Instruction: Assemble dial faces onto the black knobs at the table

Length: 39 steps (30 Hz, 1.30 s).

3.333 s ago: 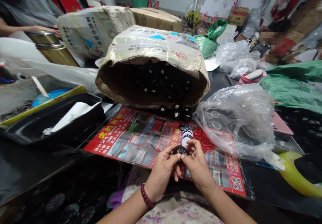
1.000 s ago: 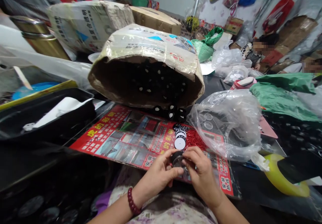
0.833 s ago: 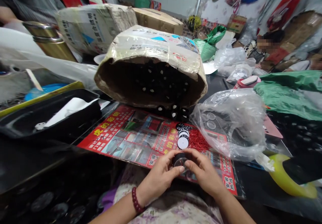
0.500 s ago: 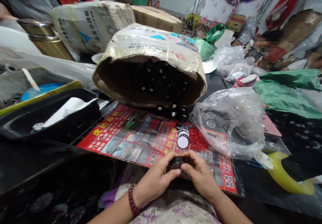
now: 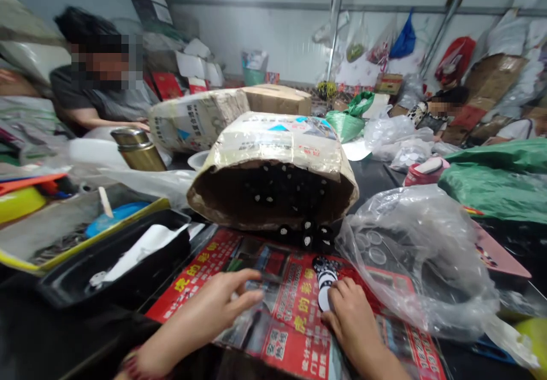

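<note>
My left hand (image 5: 226, 306) hovers over the left half of the red printed sheet (image 5: 273, 317), its thumb and fingers apart with nothing between them. On the right of that sheet, my right hand (image 5: 352, 317) is lowered with curled fingers at the edge of a white round disc (image 5: 324, 299). The fingers and thumb cover part of this disc. It lies at the near end of a fanned row of black-and-white patterned discs (image 5: 323, 266). Beside the row, red thin pieces (image 5: 363, 283) show partly behind my right hand.
A sack-like carton (image 5: 273, 141) lies open towards me, with small black pieces (image 5: 306, 235) spilling out. A clear plastic bag (image 5: 423, 266) is at right. At left are a black tray (image 5: 115, 266) and a gold flask (image 5: 139, 149). Other people sit farther back.
My hands have separated, and the black round object they held is no longer in sight. The left hand moved left and opened; the right reached to the discs. The view has tilted up.
</note>
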Each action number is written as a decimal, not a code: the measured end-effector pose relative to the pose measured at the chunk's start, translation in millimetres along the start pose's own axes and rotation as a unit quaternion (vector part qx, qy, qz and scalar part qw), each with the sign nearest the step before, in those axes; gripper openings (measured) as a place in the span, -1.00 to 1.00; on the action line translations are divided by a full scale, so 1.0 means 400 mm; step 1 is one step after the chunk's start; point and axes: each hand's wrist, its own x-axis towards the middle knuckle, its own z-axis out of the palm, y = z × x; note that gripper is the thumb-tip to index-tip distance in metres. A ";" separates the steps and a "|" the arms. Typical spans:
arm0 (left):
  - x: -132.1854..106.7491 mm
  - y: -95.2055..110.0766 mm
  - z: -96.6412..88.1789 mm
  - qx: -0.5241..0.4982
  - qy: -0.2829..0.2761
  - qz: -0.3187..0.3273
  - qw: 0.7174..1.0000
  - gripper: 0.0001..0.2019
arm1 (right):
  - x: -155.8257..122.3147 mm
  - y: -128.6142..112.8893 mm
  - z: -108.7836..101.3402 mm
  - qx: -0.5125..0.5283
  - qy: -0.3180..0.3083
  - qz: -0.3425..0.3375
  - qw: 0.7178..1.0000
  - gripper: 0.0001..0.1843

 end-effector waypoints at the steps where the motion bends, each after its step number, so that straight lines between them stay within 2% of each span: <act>1: 0.044 0.031 0.017 0.056 -0.019 0.025 0.998 -0.68 | 0.001 0.003 0.022 -0.025 0.021 -0.019 0.999 -0.85; 3: 0.135 0.070 0.045 0.136 -0.017 0.044 0.990 -0.60 | -0.004 0.016 0.068 -0.060 0.104 -0.058 0.991 -0.87; 5: 0.225 0.082 0.066 0.169 0.007 0.032 0.985 -0.54 | -0.016 0.031 0.103 -0.084 0.197 -0.083 0.973 -0.85; 6: 0.266 0.079 0.076 0.173 0.014 0.024 0.984 -0.53 | -0.021 0.037 0.114 -0.095 0.220 -0.092 0.966 -0.82; 9: 0.357 0.056 0.109 0.158 0.011 -0.003 0.987 -0.64 | -0.032 0.044 0.120 -0.121 0.203 -0.105 0.966 -0.77; 12: 0.375 0.030 0.140 0.111 -0.014 -0.026 0.993 -0.78 | -0.033 0.040 0.110 -0.131 0.196 -0.109 0.966 -0.75; 15: 0.315 0.010 0.163 0.036 -0.033 -0.049 0.998 -0.74 | -0.032 0.035 0.104 -0.129 0.197 -0.112 0.965 -0.72; 17: 0.245 -0.002 0.176 -0.016 -0.049 -0.059 0.997 -0.71 | -0.032 0.032 0.099 -0.122 0.190 -0.112 0.968 -0.70; 19: 0.166 -0.011 0.189 -0.121 -0.066 -0.071 0.988 -0.70 | -0.033 0.031 0.086 -0.103 0.192 -0.110 0.970 -0.67; 22: 0.058 -0.018 0.216 -0.334 -0.092 -0.095 0.933 -0.68 | -0.035 0.031 0.052 -0.070 0.215 -0.109 0.968 -0.65; 23: 0.028 -0.018 0.226 -0.384 -0.102 -0.102 0.912 -0.67 | -0.035 0.031 0.038 -0.062 0.224 -0.108 0.967 -0.66; 25: -0.018 -0.016 0.244 -0.431 -0.126 -0.112 0.886 -0.66 | -0.036 0.033 0.009 -0.043 0.229 -0.095 0.968 -0.72; 27: -0.047 -0.011 0.258 -0.448 -0.138 -0.125 0.874 -0.66 | -0.036 0.033 -0.015 -0.004 0.221 -0.056 0.974 -0.79; 30: -0.068 -0.007 0.268 -0.448 -0.136 -0.144 0.872 -0.69 | -0.042 0.027 -0.031 0.054 0.209 -0.014 0.976 -0.80; 36: -0.078 -0.013 0.268 -0.440 -0.127 -0.136 0.878 -0.72 | -0.083 -0.006 -0.002 0.011 0.124 -0.106 0.987 -0.79; 39: -0.084 -0.015 0.271 -0.425 -0.129 -0.134 0.886 -0.70 | -0.101 -0.026 -0.018 0.034 0.138 -0.102 0.985 -0.81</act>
